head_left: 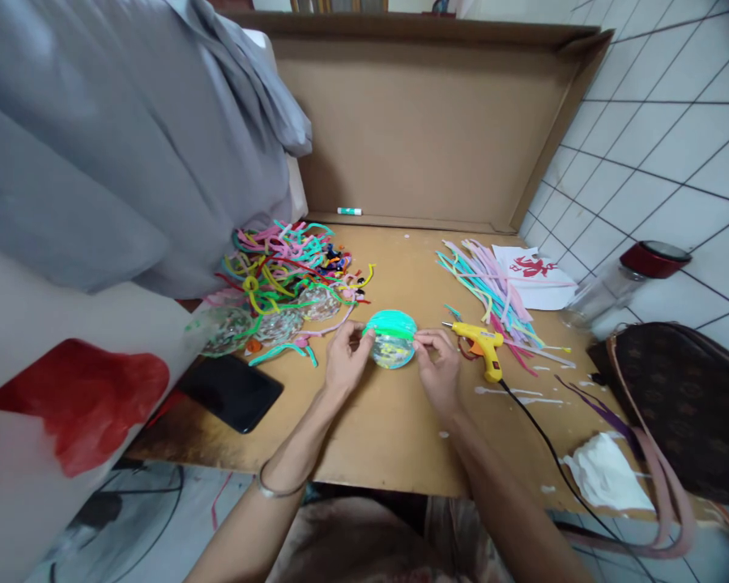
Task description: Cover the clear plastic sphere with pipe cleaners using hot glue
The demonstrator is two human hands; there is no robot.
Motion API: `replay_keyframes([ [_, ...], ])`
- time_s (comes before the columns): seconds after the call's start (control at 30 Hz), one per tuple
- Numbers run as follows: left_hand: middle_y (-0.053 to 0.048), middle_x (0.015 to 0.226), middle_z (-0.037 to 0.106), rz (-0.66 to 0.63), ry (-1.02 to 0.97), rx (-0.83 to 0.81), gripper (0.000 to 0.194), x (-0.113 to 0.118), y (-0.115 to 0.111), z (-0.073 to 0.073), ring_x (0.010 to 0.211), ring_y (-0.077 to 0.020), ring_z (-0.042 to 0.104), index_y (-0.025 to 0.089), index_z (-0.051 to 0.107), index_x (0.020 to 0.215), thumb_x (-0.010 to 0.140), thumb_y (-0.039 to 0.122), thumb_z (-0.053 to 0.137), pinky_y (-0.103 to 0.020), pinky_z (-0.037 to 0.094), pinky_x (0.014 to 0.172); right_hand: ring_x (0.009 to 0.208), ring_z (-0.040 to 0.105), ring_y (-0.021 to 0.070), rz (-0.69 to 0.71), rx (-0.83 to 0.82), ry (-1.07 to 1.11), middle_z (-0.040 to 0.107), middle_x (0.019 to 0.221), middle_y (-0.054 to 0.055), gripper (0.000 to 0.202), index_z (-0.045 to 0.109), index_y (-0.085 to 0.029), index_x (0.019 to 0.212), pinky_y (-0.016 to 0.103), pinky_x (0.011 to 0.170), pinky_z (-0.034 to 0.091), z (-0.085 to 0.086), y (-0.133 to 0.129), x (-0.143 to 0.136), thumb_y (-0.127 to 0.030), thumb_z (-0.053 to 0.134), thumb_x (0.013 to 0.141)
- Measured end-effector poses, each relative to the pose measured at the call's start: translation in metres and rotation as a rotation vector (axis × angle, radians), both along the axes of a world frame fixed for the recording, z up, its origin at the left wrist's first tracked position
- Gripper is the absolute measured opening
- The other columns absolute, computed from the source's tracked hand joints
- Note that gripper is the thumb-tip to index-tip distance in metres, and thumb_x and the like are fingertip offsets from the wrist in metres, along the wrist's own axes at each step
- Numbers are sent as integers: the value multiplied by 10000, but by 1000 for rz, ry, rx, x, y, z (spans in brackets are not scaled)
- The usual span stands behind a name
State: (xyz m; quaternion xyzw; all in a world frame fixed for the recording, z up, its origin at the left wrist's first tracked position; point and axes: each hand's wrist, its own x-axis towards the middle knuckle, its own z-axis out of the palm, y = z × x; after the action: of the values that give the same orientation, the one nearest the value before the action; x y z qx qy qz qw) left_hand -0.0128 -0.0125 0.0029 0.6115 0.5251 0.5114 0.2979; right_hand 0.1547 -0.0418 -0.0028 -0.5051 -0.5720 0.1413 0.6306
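Observation:
A round disc (394, 355) lies in front of me at the middle of the table, its upper part covered by rows of turquoise and green fuzzy strips, its lower part shiny with yellowish patches. A bright green pipe cleaner (396, 333) runs across its middle. My left hand (346, 360) pinches the strip's left end at the disc's rim. At the opposite rim, my right hand (438, 368) has thumb and fingertips closed on the right end. Right of that hand rests a yellow hot glue gun (483, 344), nozzle pointing left.
Tangled coloured pipe cleaners (279, 267) and clear round pieces (278, 325) lie at left, near a black phone (234, 390). Straight pipe cleaners (492, 283) lie at back right. A glass bottle (611, 295), brown bag (680, 405) and white tissue (607, 471) occupy the right side.

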Motion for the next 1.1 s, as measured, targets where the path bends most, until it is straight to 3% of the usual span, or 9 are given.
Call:
replay_keyframes([
  [0.17,-35,823,643,1,-4,-13,262,0,0,1,777,-172,614,180,598,856,813,434,547,-290,510,702,912,632,213,-32,-75,110,664,897,56,73,706,-223,704,403,857,517,-1,4,4,-269,665,743],
  [0.4,-41,827,658,-8,-40,-38,270,-1,3,-2,775,-179,619,182,613,877,801,433,547,-304,515,716,863,674,220,165,-188,365,699,880,74,208,702,-214,655,401,807,557,-13,15,12,-410,772,643],
  [0.77,-35,812,631,-5,32,-11,334,0,-3,4,757,-174,591,183,583,863,846,510,517,-306,488,700,821,675,209,171,-192,352,697,847,65,176,705,-216,629,399,799,557,-12,14,12,-373,784,626],
  [0.9,-34,852,608,22,69,-77,435,6,-7,4,794,-192,593,184,538,904,748,579,632,-329,499,712,823,671,203,177,-174,322,686,849,54,148,706,-219,631,386,798,552,-9,12,10,-346,781,640],
  [1.1,-57,995,583,119,76,-118,603,22,-10,1,957,-225,601,188,491,1045,618,500,781,-386,495,856,867,663,203,218,-203,235,678,878,52,88,717,-220,660,390,840,546,-7,10,13,-300,753,661],
])
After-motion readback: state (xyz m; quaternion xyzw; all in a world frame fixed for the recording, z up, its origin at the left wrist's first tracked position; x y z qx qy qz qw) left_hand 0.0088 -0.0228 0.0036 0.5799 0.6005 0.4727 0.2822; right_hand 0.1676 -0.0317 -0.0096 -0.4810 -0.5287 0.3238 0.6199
